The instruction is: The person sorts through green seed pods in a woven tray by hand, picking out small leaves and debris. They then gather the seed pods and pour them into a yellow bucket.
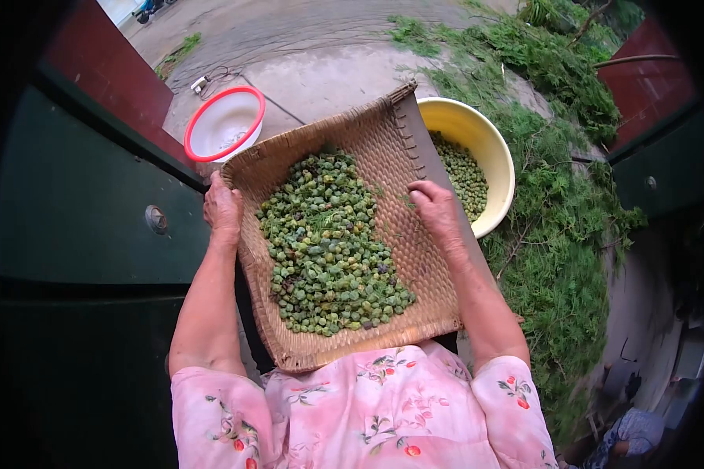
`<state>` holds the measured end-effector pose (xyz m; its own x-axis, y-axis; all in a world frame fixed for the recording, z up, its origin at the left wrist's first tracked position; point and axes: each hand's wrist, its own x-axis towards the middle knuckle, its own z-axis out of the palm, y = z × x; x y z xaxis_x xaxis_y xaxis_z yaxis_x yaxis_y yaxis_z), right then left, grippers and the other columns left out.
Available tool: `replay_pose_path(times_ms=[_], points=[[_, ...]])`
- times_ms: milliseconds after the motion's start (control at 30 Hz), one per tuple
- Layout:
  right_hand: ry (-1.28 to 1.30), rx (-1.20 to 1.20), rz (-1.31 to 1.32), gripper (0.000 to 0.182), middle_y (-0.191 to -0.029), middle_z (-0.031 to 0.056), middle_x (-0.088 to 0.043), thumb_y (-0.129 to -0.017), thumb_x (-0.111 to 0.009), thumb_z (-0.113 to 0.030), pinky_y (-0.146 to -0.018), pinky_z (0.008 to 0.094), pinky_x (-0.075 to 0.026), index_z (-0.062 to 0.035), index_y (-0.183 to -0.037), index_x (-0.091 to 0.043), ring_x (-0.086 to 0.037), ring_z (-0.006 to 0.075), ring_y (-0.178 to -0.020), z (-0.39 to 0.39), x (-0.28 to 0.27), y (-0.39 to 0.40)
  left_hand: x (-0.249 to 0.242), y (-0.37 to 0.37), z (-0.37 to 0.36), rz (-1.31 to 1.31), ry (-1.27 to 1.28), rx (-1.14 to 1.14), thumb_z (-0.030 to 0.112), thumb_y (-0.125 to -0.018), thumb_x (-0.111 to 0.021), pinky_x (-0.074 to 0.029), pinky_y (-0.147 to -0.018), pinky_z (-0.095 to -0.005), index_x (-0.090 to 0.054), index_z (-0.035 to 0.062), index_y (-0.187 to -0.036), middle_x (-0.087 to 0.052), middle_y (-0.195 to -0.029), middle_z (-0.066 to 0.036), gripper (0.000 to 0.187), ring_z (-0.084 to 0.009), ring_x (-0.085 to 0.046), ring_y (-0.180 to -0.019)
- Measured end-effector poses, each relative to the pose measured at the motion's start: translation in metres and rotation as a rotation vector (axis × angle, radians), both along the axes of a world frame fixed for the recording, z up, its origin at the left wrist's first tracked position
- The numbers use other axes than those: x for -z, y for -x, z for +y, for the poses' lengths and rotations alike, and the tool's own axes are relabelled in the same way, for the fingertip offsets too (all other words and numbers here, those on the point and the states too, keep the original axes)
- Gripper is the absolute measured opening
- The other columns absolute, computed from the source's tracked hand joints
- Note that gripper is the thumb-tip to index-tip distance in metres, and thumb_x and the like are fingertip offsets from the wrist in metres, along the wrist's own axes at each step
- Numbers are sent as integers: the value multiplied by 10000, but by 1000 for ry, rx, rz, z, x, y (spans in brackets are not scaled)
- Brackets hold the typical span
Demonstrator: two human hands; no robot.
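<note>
A woven tray [407,273] rests tilted against my lap, bearing a heap of small green cones or seed pods [328,242] with bits of green sprig among them. My left hand [224,205] is wrapped round the tray's left edge near its upper corner. Over the right part of the tray is my right hand [436,209], its fingers pressed together, with a small green sprig at the fingertips. Beyond the tray's right edge stands a yellow tub [499,168] holding more of the green pods [465,176].
A white basin with a red rim [225,125] is on the ground at the upper left, near a cable. Cut green branches [555,258] cover the ground on the right. Dark green door panels [94,203] stand close on the left.
</note>
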<state>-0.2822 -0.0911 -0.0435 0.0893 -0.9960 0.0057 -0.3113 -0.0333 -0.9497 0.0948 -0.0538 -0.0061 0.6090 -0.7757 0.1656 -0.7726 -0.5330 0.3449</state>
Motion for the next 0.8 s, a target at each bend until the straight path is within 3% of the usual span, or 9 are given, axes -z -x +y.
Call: replay_pose_path(times_ms=[33,233,267,400,633,800], points=[[187,-100,98,208,-892,100,-640,-807,-590,-63,-720,360,-494,-33,-1006,-642,-622,249,-763,-1,7,-14,0,1,0,3,7,-4,162,-746,-594,-471,-815,-479,-489,127,-1175,-640,-994,-198,443,-395,-600,-962],[513,-274,474,317,-1012,123,-612,-744,-618,-55,-828,413,-447,-51,-1059,-582,-545,333,-959,-10,15,-63,-4,9,7,33,45,-20,150,-759,-585,-474,-802,-483,-483,110,-1177,-651,-949,-203,432,-403,-611,-924],[529,-319,514,381,-1055,118,-590,-735,-631,-60,-874,423,-420,-57,-1106,-546,-515,320,-1015,-7,15,-63,-5,9,7,42,43,-31,150,-762,-585,-474,-802,-483,-482,107,-1177,-651,-948,-205,430,-403,-612,-922],[522,-468,649,346,-1075,115,-563,-732,-651,-82,-917,423,-394,-57,-1067,-569,-499,302,-1048,14,1,-41,0,8,6,26,12,-27,159,-783,-608,-485,-810,-472,-431,84,-1254,-642,-958,-232,509,-398,-617,-924],[368,-163,567,318,-1066,148,-585,-729,-651,-41,-929,401,-410,-27,-1042,-594,-530,320,-1043,14,-11,14,-4,12,8,39,-1,-65,162,-785,-607,-489,-813,-473,-445,76,-1206,-643,-953,-237,459,-401,-620,-926],[297,-4,382,203,-916,121,-621,-767,-612,9,-784,326,-472,-28,-965,-639,-605,269,-867,15,-3,22,-1,10,6,20,2,-75,169,-783,-610,-486,-808,-477,-444,75,-1198,-647,-942,-229,457,-403,-622,-912]])
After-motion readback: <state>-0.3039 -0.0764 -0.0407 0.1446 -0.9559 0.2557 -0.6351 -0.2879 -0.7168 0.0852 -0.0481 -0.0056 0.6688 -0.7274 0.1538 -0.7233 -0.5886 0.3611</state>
